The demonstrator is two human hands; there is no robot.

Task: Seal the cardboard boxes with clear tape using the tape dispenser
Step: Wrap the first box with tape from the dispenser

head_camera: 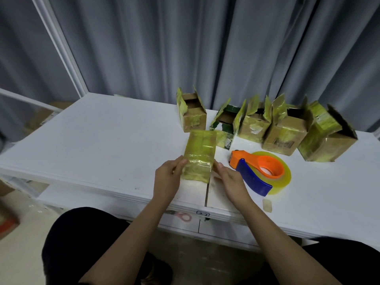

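The tape-wrapped cardboard box (199, 155) is held over the white bench (98, 140), near its front edge, lying lengthwise away from the person, its whole top glossy with yellowish clear tape. The left hand (167, 177) grasps its near left side, fingers curled against the wall and thumb up on the edge; the right hand (230, 177) holds the near right side the same way, fingertips pressed to the cardboard. Whether the box's underside touches the bench I cannot tell from here. Just beside the right hand lies the tape dispenser (257, 171) on its side, with an orange body, a blue handle pointing toward the person and a fat roll of clear yellowish tape (285, 177) around the orange hub. A small scrap of tape (267, 205) is stuck on the bench near the front edge, below the dispenser. Along the back of the bench stands a row of open boxes, all with flaps up and patched with old tape: a small one (192, 116) farthest left, a dark green one (225, 124) next to it, then three more brown cartons (283, 134) reaching to the right. On a lower ledge under the benchtop pink-handled scissors (184, 217) peek out. Grey curtains (185, 42) hang behind it all.
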